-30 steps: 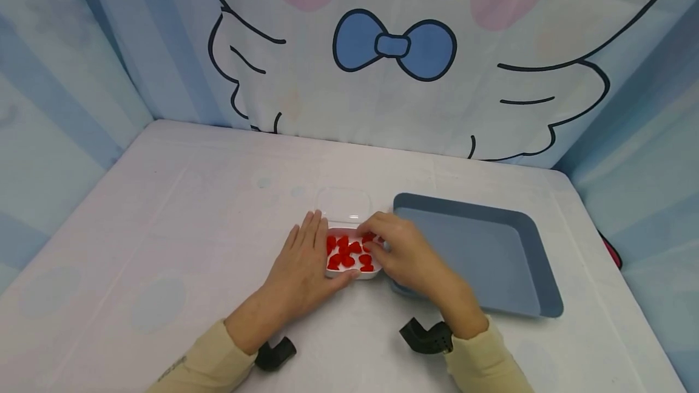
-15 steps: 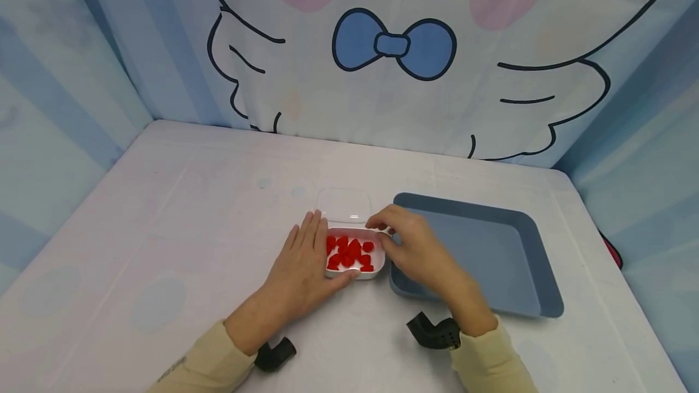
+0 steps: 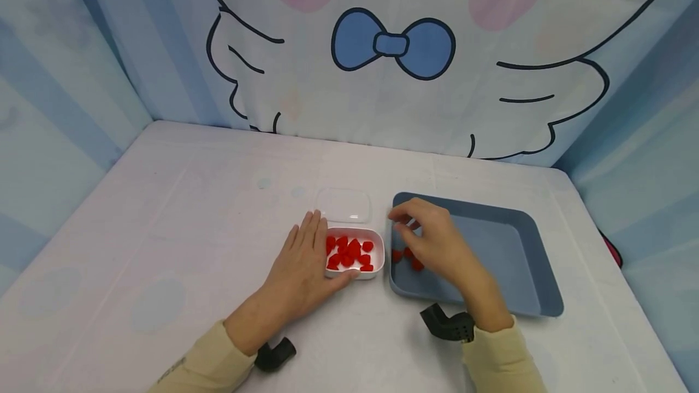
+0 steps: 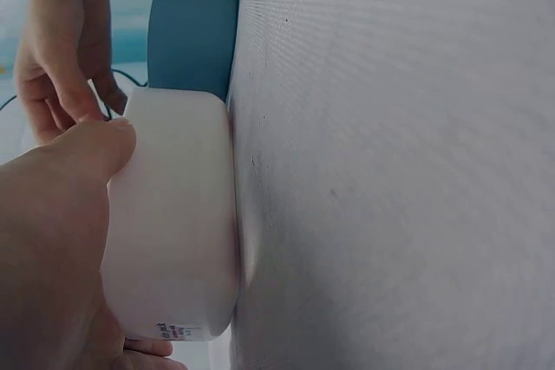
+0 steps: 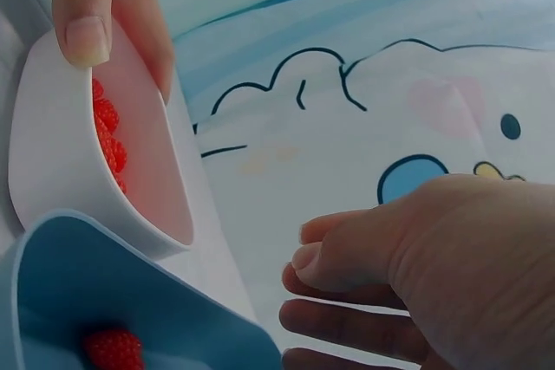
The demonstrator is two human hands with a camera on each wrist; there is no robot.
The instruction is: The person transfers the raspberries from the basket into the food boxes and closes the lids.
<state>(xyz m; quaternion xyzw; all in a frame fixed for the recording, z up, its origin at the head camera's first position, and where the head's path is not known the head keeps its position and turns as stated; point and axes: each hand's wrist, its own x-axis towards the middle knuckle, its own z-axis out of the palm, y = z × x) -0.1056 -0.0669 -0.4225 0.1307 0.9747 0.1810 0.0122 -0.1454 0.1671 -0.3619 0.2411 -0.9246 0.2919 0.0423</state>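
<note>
Several red raspberries lie in a small white box. My left hand lies along the box's left side with straight fingers, its thumb resting on the front rim; in the left wrist view the thumb touches the box wall. Above the left part of a blue-grey tray hovers my right hand, fingers loosely bent and nothing between them. Beneath it a few raspberries sit in the tray, partly hidden by the hand. One raspberry shows in the tray in the right wrist view.
A clear plastic lid lies behind the white box. The tray stands just right of the box, with a raised rim. A printed cloth wall rises behind the white-covered table.
My right hand has moved from inside the white box rightward over the tray, and its fingers have let go of raspberries, which now lie there. My left hand has stayed in place.
</note>
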